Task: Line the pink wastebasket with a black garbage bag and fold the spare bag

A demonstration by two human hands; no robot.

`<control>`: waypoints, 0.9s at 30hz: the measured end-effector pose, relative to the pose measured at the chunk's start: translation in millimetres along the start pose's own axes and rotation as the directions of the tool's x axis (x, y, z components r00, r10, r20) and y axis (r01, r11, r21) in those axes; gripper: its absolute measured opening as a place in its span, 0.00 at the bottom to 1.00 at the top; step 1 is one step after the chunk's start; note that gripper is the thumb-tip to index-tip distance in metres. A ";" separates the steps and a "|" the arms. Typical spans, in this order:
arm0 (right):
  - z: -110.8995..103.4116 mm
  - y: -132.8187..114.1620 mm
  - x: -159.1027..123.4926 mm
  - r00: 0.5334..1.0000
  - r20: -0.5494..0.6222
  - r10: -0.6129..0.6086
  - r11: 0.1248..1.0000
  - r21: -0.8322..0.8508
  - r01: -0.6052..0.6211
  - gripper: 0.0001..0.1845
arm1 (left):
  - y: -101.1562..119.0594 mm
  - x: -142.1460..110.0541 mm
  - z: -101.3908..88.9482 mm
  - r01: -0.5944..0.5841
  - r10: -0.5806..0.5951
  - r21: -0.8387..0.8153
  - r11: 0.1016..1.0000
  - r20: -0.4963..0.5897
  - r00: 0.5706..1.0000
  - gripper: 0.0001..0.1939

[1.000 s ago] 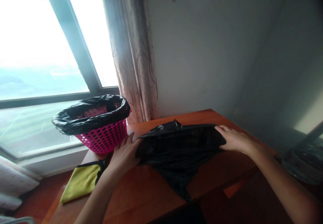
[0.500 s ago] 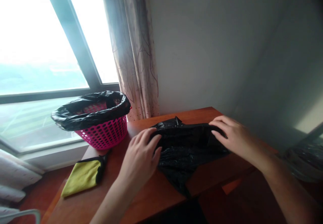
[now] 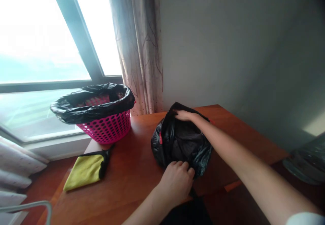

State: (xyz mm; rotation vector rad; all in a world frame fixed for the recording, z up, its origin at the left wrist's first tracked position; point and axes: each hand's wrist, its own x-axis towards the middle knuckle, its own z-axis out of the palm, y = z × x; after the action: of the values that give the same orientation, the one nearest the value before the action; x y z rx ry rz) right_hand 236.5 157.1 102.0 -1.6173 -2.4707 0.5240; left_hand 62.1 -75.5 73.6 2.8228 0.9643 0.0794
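Observation:
A black plastic garbage bag [image 3: 203, 157] stands rounded on the wooden table, its mouth open upward. Small red bits show at its left and right sides; what they belong to is mostly covered. At the near rim, my left hand [image 3: 179, 179] is closed on the plastic. My right hand [image 3: 183, 115] reaches across the mouth to the far rim, its fingers closed at the bag's raised edge and partly hidden by it. To the left, a pink perforated basket [image 3: 109, 128] is lined with another black garbage bag [image 3: 83, 115], folded over its rim.
A folded yellow cloth [image 3: 85, 171] with dark edging lies at the left of the wooden table [image 3: 134, 184]. Behind are a window, a patterned curtain [image 3: 142, 49] and a grey wall. A pale curved bar [image 3: 30, 204] shows at lower left.
The bag was held wide and low between both hands; now it stands rounded and open. My left hand has moved right and nearer, my right hand left to the far rim.

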 end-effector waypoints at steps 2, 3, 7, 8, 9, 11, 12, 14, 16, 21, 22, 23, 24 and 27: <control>13.4 4.8 20.1 1.000 0.029 -0.004 0.999 0.040 0.003 0.23 | 2.2 -8.7 13.9 0.019 -0.016 -0.064 0.998 0.046 0.999 0.09; 21.1 5.4 27.3 0.999 0.042 -0.009 0.998 0.057 0.006 0.21 | 2.4 -13.4 19.9 0.037 -0.031 -0.099 0.994 0.057 0.998 0.10; 43.1 2.4 41.8 0.997 0.071 -0.035 0.996 0.088 0.029 0.19 | -1.6 -29.5 27.0 0.098 -0.086 -0.233 0.967 0.062 0.994 0.14; 44.2 0.8 42.2 0.996 0.075 -0.041 0.996 0.085 0.034 0.18 | -2.4 -32.1 23.8 0.107 -0.094 -0.255 0.961 0.062 0.994 0.14; 43.3 -1.1 41.2 0.996 0.079 -0.046 0.996 0.078 0.040 0.17 | -2.7 -34.0 19.0 0.114 -0.102 -0.269 0.956 0.059 0.993 0.15; 36.3 -6.0 34.4 0.995 0.080 -0.065 0.996 0.058 0.061 0.15 | -1.3 -35.6 6.4 0.123 -0.119 -0.273 0.954 0.031 0.992 0.15; 31.1 -9.1 28.5 0.995 0.070 -0.076 0.996 0.045 0.073 0.15 | 0.0 -35.3 -0.7 0.119 -0.122 -0.270 0.955 0.007 0.993 0.14; 19.5 -16.0 11.3 0.995 0.028 -0.094 0.995 0.016 0.094 0.16 | 1.9 -32.3 -14.4 0.094 -0.115 -0.275 0.957 -0.060 0.992 0.12; 9.4 -21.9 -12.2 0.994 -0.029 -0.108 0.994 -0.013 0.108 0.20 | -0.7 -26.2 -25.1 0.045 -0.093 -0.291 0.956 -0.155 0.983 0.09; 5.9 -13.6 -84.5 0.963 -0.189 -0.189 0.981 -0.072 0.179 0.26 | -36.1 -7.1 -26.5 0.039 -0.110 -0.173 0.984 -0.420 0.901 0.16; 9.7 -6.2 -98.2 0.964 -0.206 -0.170 0.985 -0.074 0.158 0.28 | -45.8 -5.1 -22.5 0.075 -0.131 -0.140 0.987 -0.444 0.887 0.19; 14.8 2.7 -110.9 0.967 -0.217 -0.136 0.990 -0.073 0.123 0.30 | -55.2 -4.1 -17.8 0.112 -0.152 -0.112 0.987 -0.454 0.878 0.21; 20.5 12.4 -122.1 0.971 -0.217 -0.100 0.993 -0.076 0.086 0.33 | -63.7 -4.2 -12.7 0.149 -0.173 -0.089 0.985 -0.454 0.874 0.23; 36.0 38.7 -145.4 0.982 -0.186 0.008 0.995 -0.099 -0.026 0.33 | -80.8 -8.0 1.2 0.228 -0.228 -0.054 0.972 -0.444 0.866 0.30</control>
State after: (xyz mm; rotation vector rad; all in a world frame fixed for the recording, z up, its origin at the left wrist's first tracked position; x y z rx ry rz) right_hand 318.6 31.3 64.8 -1.6427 -2.3824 0.2398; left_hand 7.2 -17.5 59.1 2.7144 1.3798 0.7301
